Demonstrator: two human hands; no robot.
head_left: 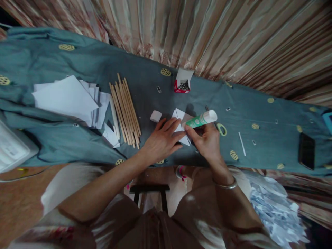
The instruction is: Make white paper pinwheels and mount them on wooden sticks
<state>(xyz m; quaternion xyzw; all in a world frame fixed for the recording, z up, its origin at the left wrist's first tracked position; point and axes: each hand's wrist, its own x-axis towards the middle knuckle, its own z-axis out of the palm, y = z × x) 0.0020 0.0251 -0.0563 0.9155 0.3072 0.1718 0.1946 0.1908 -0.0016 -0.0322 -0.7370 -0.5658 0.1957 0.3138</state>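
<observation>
In my right hand (209, 140) is a green and white glue stick (199, 120), tilted so its tip meets a small folded piece of white paper (178, 114). My left hand (164, 138) lies over the paper's left side with fingers outstretched, pressing it on the cloth. The white cap (156, 116) of the glue stick lies just beyond my left fingers. Partly hidden behind my right hand are scissors, of which a light green handle loop (221, 129) shows.
A teal cloth (145, 69) covers the table. Left are stacked white papers (64, 97) and several wooden sticks (126, 110). A red open box (182, 86) of small metal pieces stands at the back. Right lie a paper strip (241, 143) and a phone (306, 151).
</observation>
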